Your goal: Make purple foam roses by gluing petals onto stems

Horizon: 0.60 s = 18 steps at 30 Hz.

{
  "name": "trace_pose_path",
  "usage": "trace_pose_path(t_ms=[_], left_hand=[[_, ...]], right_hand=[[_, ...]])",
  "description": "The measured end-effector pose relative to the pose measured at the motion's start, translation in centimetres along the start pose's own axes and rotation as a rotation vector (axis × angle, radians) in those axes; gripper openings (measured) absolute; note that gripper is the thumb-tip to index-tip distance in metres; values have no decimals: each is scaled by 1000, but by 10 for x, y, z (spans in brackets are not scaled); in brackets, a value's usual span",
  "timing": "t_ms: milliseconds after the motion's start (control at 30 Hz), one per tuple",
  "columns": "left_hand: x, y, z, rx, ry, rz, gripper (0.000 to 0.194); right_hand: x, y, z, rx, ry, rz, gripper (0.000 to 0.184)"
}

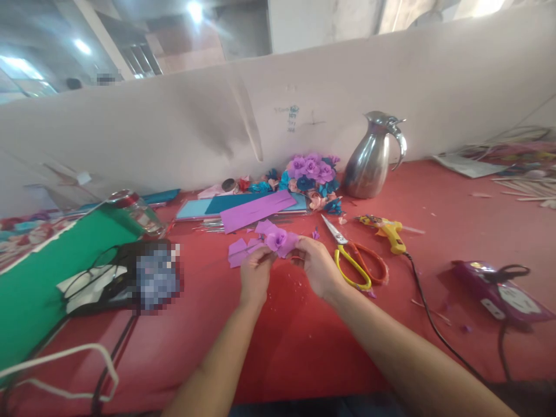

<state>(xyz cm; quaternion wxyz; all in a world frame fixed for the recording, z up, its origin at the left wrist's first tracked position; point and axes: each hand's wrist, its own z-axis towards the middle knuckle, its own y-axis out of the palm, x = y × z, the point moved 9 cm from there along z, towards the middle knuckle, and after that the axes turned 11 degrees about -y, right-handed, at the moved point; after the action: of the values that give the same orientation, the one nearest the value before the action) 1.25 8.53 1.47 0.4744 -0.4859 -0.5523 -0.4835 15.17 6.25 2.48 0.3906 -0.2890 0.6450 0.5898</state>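
Observation:
Both hands meet above the red table (pixel 304 341) around a small purple paper flower (pixel 280 238). My left hand (pixel 255 273) pinches the flower's lower left side, fingers closed. My right hand (pixel 316 265) grips it from the right, fingers curled. Loose purple paper pieces (pixel 240 252) lie on the table just left of the flower. A purple foam strip (pixel 257 211) rests on blue sheets (pixel 204 207) behind the hands.
Yellow-and-orange scissors (pixel 354 258) and a yellow glue gun (pixel 388 230) lie right of my hands, its black cord (pixel 428 307) trailing toward me. A steel jug (pixel 373 155), a bouquet of paper flowers (pixel 310 174), a purple power strip (pixel 499 289) and a green sheet (pixel 43 272) stand around.

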Motion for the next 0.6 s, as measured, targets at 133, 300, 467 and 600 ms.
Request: trace_pose_path(t_ms=[133, 300, 467, 600], left_hand=[[3, 2, -2, -6, 1, 18, 15], [3, 3, -2, -9, -25, 26, 17], [-1, 7, 0, -58, -31, 41, 16], [-3, 7, 1, -65, -19, 59, 16]], right_hand=[[1, 0, 0, -11, -8, -38, 15], [1, -5, 2, 16, -24, -130, 20], [-1, -11, 3, 57, -41, -190, 23], [0, -14, 3, 89, -50, -216, 23]])
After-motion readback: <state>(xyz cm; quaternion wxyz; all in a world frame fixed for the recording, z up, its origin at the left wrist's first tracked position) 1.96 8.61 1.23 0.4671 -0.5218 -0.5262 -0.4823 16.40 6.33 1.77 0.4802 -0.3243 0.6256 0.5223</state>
